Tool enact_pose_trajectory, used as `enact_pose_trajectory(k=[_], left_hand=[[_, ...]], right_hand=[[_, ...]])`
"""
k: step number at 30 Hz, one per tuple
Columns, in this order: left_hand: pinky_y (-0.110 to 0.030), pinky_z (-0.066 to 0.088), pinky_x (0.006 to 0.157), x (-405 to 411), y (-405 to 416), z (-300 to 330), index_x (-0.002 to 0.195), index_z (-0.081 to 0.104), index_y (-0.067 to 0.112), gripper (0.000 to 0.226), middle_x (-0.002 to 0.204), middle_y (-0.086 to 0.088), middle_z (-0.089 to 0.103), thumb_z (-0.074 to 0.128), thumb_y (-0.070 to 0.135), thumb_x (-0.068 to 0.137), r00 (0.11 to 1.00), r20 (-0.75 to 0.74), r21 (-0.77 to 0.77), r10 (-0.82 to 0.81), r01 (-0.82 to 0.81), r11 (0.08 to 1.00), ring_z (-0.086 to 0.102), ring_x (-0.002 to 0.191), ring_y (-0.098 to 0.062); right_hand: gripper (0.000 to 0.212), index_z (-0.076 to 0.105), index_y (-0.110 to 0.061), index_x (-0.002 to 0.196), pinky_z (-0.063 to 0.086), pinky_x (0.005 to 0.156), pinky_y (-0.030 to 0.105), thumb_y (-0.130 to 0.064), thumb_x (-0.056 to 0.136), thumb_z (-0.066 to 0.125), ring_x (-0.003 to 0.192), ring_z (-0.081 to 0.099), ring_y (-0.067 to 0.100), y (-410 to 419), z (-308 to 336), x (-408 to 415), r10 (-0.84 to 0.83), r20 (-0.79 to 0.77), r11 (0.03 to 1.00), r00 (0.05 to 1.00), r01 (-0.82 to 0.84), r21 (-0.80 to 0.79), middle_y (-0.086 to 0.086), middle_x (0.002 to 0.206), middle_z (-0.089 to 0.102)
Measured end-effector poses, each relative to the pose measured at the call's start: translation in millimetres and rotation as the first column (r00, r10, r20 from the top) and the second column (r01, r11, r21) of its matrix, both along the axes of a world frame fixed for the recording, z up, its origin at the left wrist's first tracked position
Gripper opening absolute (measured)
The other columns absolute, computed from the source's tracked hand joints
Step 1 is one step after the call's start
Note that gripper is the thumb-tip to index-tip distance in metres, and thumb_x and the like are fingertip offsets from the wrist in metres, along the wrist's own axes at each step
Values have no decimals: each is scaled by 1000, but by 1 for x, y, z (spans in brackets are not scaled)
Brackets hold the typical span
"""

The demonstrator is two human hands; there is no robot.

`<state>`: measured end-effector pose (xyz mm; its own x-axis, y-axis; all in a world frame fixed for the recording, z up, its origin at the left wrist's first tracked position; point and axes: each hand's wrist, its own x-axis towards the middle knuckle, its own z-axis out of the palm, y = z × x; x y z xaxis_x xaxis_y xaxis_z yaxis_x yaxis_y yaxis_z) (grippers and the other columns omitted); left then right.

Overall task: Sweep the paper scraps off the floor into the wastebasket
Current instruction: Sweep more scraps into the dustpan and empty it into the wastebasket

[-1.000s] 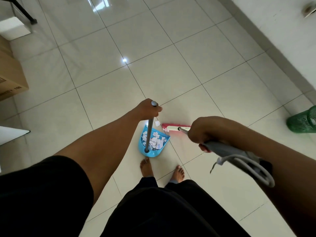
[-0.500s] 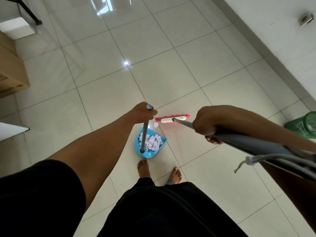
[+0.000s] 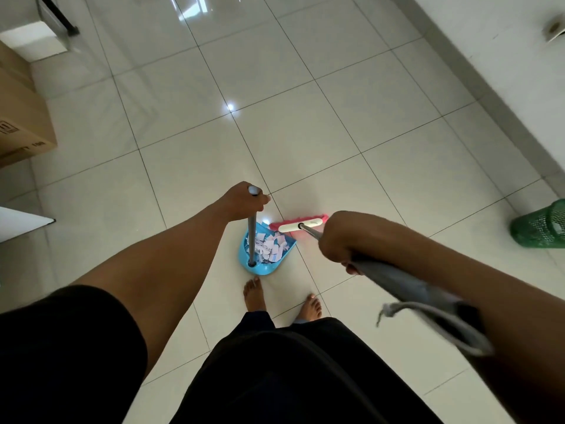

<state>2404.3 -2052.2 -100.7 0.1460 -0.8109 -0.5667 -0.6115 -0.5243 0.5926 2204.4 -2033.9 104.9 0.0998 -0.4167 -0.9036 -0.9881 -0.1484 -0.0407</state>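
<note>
A blue dustpan [image 3: 248,265] stands on the tiled floor just ahead of my bare feet, filled with several white paper scraps [image 3: 271,245]. My left hand [image 3: 241,201] grips the top of its upright grey pole. My right hand [image 3: 337,240] grips the grey broom handle, which runs down to the pink broom head [image 3: 298,223] lying against the dustpan's open mouth. One scrap sits at the dustpan's lip beside the bristles. The green mesh wastebasket [image 3: 539,226] stands at the right edge, partly cut off.
A cardboard box [image 3: 21,117] sits on the floor at the left, with a white board edge [image 3: 21,220] below it. A white wall [image 3: 501,65] runs along the right. A black stand leg [image 3: 59,13] is at the top left.
The broom head has swept left, up against the dustpan's mouth, and the loose scrap is now at the lip. My left hand keeps the dustpan pole steady.
</note>
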Motion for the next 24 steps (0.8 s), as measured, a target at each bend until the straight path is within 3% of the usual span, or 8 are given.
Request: enact_pose_trajectory(k=[1, 3, 8, 11, 14, 19, 21, 24], left_hand=[[-13, 41, 54, 0, 1, 1, 77, 67, -1, 37, 71, -1, 65, 58, 32, 91, 1000, 2, 2, 2, -2, 1000, 53, 58, -2], [-17, 41, 58, 1, 4, 1, 78, 69, 0, 37, 73, 0, 68, 58, 33, 91, 1000, 9, 12, -8, 8, 1000, 56, 63, -5], [-19, 43, 62, 2, 13, 5, 80, 69, -1, 37, 78, -3, 70, 58, 33, 92, 1000, -2, 12, -7, 7, 1000, 58, 66, -8], [-21, 42, 62, 1, 18, 10, 78, 70, 2, 37, 76, -1, 70, 57, 34, 91, 1000, -3, 2, 5, -5, 1000, 59, 69, -9], [-22, 42, 64, -1, 23, 13, 72, 68, 8, 34, 77, 0, 71, 57, 34, 91, 1000, -7, 12, -11, 12, 1000, 60, 72, -10], [-26, 47, 71, 0, 29, 14, 70, 70, 12, 36, 76, 2, 72, 56, 37, 90, 999, -4, 15, -51, 51, 999, 64, 77, -14], [-28, 48, 75, 2, 31, 11, 69, 71, 13, 36, 75, 3, 72, 55, 38, 90, 999, 0, 10, -40, 40, 999, 65, 78, -15], [-27, 46, 75, 0, 31, 10, 69, 71, 14, 35, 75, 3, 71, 55, 36, 92, 1000, 7, 1, -16, 16, 1000, 63, 78, -14]], right_hand=[[32, 43, -9, 64, 39, 51, 21, -7, 96, 42, 47, 53, 15, -1, 2, -5, 42, -51, 999, 998, -41, 17, 1, 42, 57], [28, 38, -5, 67, 38, 50, 22, -3, 95, 35, 40, 50, 13, -1, 12, -11, 77, -126, 997, 989, -75, 24, 0, 27, 47], [21, 39, -2, 73, 43, 52, 28, 0, 93, 36, 47, 51, 18, -12, 27, -29, 115, -115, 992, 987, -120, -38, 12, 51, 54], [20, 43, -1, 73, 42, 46, 26, 1, 93, 38, 34, 49, 15, -16, 25, -33, 162, -144, 985, 976, -169, -41, 7, 30, 49], [21, 42, 0, 71, 41, 45, 26, 1, 92, 38, 23, 47, 14, -17, 22, -34, 163, -159, 985, 974, -169, -26, 6, 25, 46], [15, 43, -2, 80, 43, 56, 26, -4, 94, 39, 46, 52, 14, -8, 12, -28, 158, -124, 983, 980, -168, -70, 3, 26, 47], [10, 49, -4, 92, 46, 62, 25, -9, 95, 41, 49, 52, 12, -1, 8, -26, 177, -89, 978, 980, -185, -96, 1, 36, 54], [17, 56, -9, 108, 48, 68, 24, -14, 95, 47, 70, 62, 12, 12, 2, -24, 246, -40, 961, 968, -249, -120, 1, 74, 61]])
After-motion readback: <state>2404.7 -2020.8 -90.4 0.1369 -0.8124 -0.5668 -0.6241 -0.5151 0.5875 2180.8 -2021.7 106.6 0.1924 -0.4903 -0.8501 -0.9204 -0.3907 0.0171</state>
